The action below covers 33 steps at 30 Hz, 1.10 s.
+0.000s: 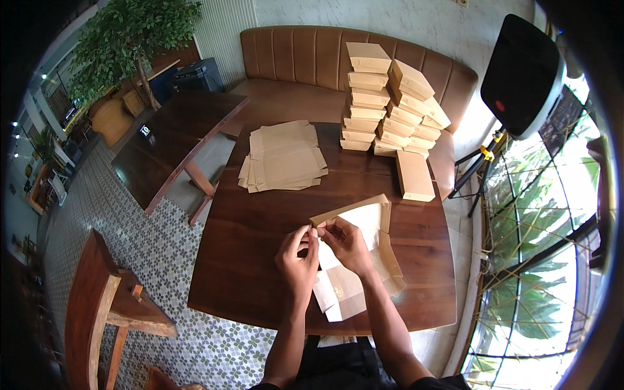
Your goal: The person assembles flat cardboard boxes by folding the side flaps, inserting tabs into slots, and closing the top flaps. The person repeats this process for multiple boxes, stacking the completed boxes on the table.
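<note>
A partly folded cardboard box (388, 255), brown outside and white inside, lies before me on the dark wooden table (253, 260). Its far and right walls stand up, while the near flap lies spread toward me. At the box's left corner my left hand (299, 257) pinches the cardboard edge between thumb and fingers. Right beside it, my right hand (348, 244) grips the same corner, its fingertips almost meeting those of the left. The fingers partly hide that corner.
Flat unfolded cardboard blanks (286, 156) lie stacked at the table's far left. Folded boxes (367, 97) rise in tall stacks at the far right, with a single closed box (415, 175) in front. Behind runs a brown bench (292, 62); a black speaker (522, 75) on a stand is at right.
</note>
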{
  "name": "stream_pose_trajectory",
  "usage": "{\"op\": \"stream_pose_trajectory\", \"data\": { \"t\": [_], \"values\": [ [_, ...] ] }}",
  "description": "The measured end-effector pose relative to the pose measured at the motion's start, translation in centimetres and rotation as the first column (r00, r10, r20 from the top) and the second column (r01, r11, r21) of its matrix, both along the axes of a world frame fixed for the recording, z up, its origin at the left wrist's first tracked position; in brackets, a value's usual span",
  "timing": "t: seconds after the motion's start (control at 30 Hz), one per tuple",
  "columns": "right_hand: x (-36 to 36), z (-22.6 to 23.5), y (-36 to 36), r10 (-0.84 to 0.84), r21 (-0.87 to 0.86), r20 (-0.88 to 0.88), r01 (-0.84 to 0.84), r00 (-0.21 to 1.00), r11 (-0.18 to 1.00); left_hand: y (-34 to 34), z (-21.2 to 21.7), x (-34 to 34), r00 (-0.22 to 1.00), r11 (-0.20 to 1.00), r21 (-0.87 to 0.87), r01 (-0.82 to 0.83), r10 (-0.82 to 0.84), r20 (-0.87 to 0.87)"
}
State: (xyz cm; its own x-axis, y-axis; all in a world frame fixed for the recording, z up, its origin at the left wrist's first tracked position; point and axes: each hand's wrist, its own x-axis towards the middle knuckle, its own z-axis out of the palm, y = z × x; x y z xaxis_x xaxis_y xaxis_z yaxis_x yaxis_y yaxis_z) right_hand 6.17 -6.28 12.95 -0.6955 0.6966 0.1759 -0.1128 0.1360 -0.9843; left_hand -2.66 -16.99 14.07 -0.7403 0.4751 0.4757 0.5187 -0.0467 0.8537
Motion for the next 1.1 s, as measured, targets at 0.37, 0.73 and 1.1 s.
{"op": "stream_pose_trajectory", "data": {
  "t": [0.37,0.73,1.1],
  "values": [
    [0.6,0.8,-1.0,-0.009,0.043,-0.027,0.010,1.000,0.999,-0.1,-0.2,0.1,0.997,0.998,0.029,0.059,-0.060,0.056],
    [0.3,0.4,-1.1,-0.022,-0.073,-0.096,0.015,0.995,0.997,-0.7,1.1,0.4,0.994,1.000,0.000,0.025,-0.025,-0.107],
    [-1.6,-1.0,-2.3,-0.219,0.060,0.074,0.215,0.973,0.975,0.1,-0.8,0.2,0.947,0.987,-0.112,-0.113,0.073,-0.314]
  ]
}}
